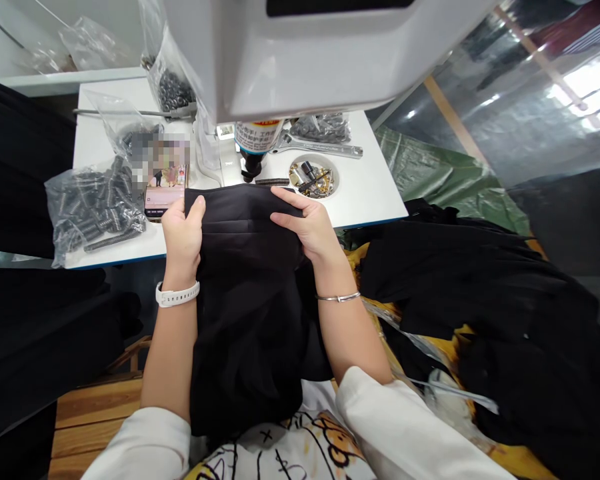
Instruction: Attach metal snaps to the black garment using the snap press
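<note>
A black garment [247, 300] hangs down from the table's front edge toward my lap, its wide top band spread between my hands. My left hand [181, 235] grips the band's left corner, thumb up and fingers folded behind the cloth. Toward the right end of the band, my right hand [314, 228] pinches the fabric, with index finger and thumb lying on its front. The band's upper edge lies just below the dark tip [251, 165] of a white press machine [300, 73]; whether they touch cannot be told.
On the white table [380, 193] are a phone [165, 187], a bag of springs [97, 207], a bag of small dark rings [173, 90], a wrench [325, 147], a loose spring [273, 181] and a round dish [333, 179] of metal bits. Black cloth [480, 280] is heaped at right.
</note>
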Motion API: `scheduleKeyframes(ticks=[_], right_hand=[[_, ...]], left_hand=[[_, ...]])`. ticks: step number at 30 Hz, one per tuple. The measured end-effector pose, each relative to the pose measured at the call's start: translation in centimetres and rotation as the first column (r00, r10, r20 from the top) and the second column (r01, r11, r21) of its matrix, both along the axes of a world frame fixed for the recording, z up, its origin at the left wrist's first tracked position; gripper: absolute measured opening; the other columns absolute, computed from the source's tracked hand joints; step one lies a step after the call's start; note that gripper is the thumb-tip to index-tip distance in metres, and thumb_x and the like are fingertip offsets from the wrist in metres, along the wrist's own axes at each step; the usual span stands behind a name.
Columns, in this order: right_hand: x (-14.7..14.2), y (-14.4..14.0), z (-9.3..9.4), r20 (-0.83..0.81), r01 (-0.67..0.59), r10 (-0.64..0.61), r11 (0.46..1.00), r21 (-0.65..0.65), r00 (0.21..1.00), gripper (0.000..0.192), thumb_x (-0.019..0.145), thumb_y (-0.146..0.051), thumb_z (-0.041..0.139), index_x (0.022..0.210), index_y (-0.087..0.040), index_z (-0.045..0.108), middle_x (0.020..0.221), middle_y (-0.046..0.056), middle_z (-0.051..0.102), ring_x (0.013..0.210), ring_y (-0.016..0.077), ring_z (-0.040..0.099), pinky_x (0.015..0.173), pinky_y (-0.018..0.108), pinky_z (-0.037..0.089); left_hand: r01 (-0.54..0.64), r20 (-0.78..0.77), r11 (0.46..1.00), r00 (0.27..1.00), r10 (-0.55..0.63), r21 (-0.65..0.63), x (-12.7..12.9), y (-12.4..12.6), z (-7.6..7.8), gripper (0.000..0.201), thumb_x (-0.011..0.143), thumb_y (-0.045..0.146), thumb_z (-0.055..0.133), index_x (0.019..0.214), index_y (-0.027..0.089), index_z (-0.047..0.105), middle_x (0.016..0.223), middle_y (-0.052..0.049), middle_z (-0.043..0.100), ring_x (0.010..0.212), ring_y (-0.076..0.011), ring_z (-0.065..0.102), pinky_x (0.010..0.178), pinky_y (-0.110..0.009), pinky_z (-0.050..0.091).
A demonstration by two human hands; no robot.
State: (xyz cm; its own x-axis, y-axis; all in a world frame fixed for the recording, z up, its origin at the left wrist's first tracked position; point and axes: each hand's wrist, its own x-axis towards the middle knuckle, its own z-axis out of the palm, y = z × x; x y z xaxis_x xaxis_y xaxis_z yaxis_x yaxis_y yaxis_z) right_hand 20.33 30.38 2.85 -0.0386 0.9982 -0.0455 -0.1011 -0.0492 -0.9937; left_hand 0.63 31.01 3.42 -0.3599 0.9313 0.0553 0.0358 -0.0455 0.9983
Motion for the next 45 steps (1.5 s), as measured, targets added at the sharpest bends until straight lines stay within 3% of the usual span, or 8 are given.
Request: scheduleKeyframes(ticks=[25,30,34,37,39,40,42,45], right_hand=[[-0.1,-0.9,-0.3,0.017,0.023,-0.024,0.999,0.047,1.000,0.049,0.061,-0.026,0.074,0.108,-0.024,0.062,0.118,-0.002,0.059,0.117,0.0209,0.049,0.106,0.037,0.034],[0.5,-3.2,-0.3,0.097,-0.002,-0.005,0.998,0.064,0.995,0.060,0.064,-0.032,0.072,0.121,-0.026,0.053,0.129,0.000,0.050,0.123,0.0219,0.043,0.104,0.037,0.037],[1.4,-5.2,0.5,0.082,0.033,-0.045,0.989,0.142,0.996,0.081,0.062,-0.032,0.074,0.132,-0.032,0.036,0.139,-0.001,0.037,0.121,0.0207,0.044,0.098,0.033,0.042],[2.1,-6.6,0.9,0.018,0.019,-0.022,0.987,0.160,1.000,0.060,0.061,-0.031,0.076,0.116,-0.031,0.054,0.108,0.001,0.063,0.094,0.0183,0.059,0.080,0.032,0.050],[2.4,-7.4,1.0,-0.022,-0.017,0.023,0.975,0.221,1.000,0.024,0.061,-0.036,0.075,0.081,-0.025,0.067,0.071,0.002,0.067,0.075,0.0179,0.059,0.066,0.032,0.050],[2.5,-7.8,1.1,-0.041,-0.026,0.038,0.965,0.259,0.998,0.019,0.061,-0.039,0.075,0.066,-0.023,0.066,0.059,0.002,0.064,0.068,0.0179,0.057,0.062,0.032,0.049],[2.6,-8.5,1.3,-0.061,-0.019,0.039,0.953,0.302,0.997,0.025,0.059,-0.045,0.074,0.054,-0.023,0.063,0.048,0.003,0.059,0.064,0.0183,0.054,0.059,0.034,0.046],[2.5,-9.5,1.5,-0.034,0.016,-0.006,0.960,0.281,0.999,0.027,0.058,-0.049,0.073,0.055,-0.025,0.063,0.048,0.003,0.059,0.066,0.0196,0.054,0.062,0.037,0.046]], left_hand=[[0.044,0.059,0.995,0.997,-0.049,0.087,0.0,-0.9,-0.6,0.020,0.074,0.031,0.061,0.081,0.013,0.061,0.079,-0.003,0.064,0.076,-0.0135,0.059,0.073,-0.024,0.048],[0.240,0.078,0.971,0.968,-0.240,0.009,-0.8,-3.5,0.3,0.033,0.075,0.040,0.060,0.099,0.016,0.058,0.093,-0.007,0.065,0.092,-0.0180,0.061,0.081,-0.029,0.050],[0.450,0.017,0.892,0.893,-0.450,-0.048,-2.5,-5.7,1.4,0.050,0.063,0.033,0.074,0.107,0.019,0.057,0.101,-0.008,0.064,0.092,-0.0196,0.061,0.078,-0.028,0.051],[0.545,-0.135,0.838,0.829,-0.543,-0.027,-3.5,-7.3,2.2,0.037,0.059,0.019,0.076,0.095,0.021,0.065,0.091,-0.004,0.065,0.082,-0.0160,0.062,0.074,-0.026,0.052],[0.552,-0.253,0.833,0.811,-0.527,0.037,-3.7,-8.3,2.7,0.008,0.065,0.014,0.069,0.070,0.021,0.068,0.081,-0.002,0.064,0.075,-0.0133,0.060,0.072,-0.026,0.052],[0.546,-0.293,0.834,0.812,-0.505,0.077,-3.7,-8.8,2.8,0.011,0.068,0.012,0.066,0.060,0.021,0.066,0.079,-0.002,0.063,0.074,-0.0126,0.060,0.072,-0.026,0.052],[0.516,-0.316,0.844,0.833,-0.454,0.147,-3.5,-9.7,3.0,0.021,0.069,0.009,0.062,0.052,0.022,0.064,0.081,-0.001,0.063,0.076,-0.0126,0.060,0.072,-0.027,0.052],[0.460,-0.303,0.868,0.868,-0.394,0.187,-3.1,-10.8,3.0,0.022,0.068,0.009,0.062,0.055,0.026,0.065,0.083,0.001,0.064,0.077,-0.0134,0.060,0.070,-0.028,0.053]])
